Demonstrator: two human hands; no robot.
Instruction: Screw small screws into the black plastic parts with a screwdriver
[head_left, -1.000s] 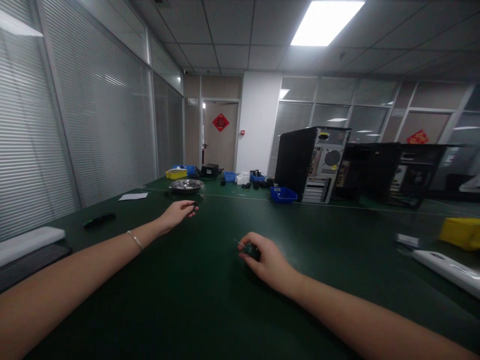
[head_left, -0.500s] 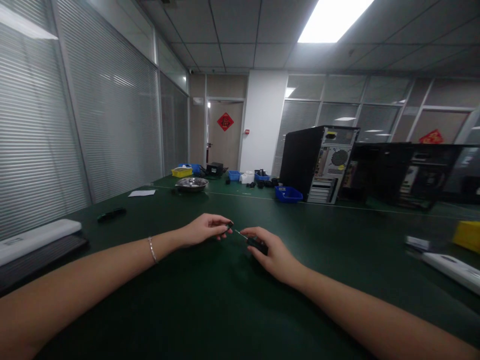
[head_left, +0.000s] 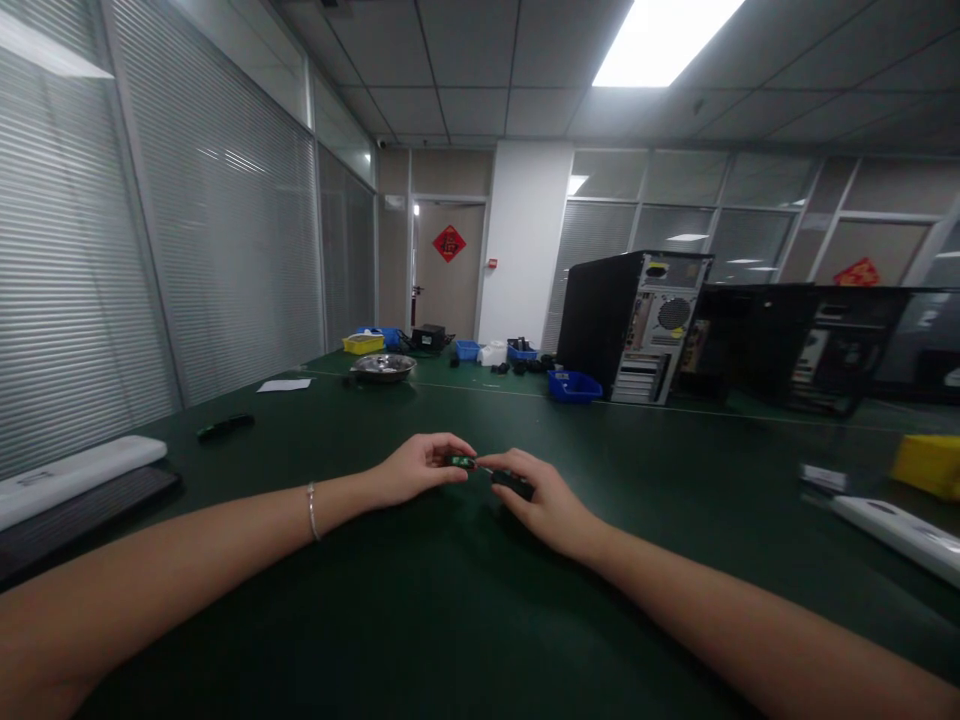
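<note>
Between the thumb and fingers of my left hand (head_left: 420,468) is a small green circuit board (head_left: 463,462); a bracelet circles that wrist. My right hand (head_left: 547,500) is wrapped round the dark handle of a screwdriver (head_left: 512,485). Its thin metal shaft points left, with the tip close to the board's right end; whether they touch I cannot tell. My right index finger reaches along the shaft toward the board. Both hands are just above the dark green table (head_left: 420,620).
A white-and-black device (head_left: 82,490) lies at the left, with a dark green strip (head_left: 226,427) beyond it. Farther back are a metal bowl (head_left: 384,368), a blue bin (head_left: 574,387) and a computer tower (head_left: 634,328). A yellow bin (head_left: 928,466) stands at the right.
My left hand has moved slightly right and turned the small board so its green face shows. The gap to the screwdriver tip has narrowed; my right hand has barely moved.
</note>
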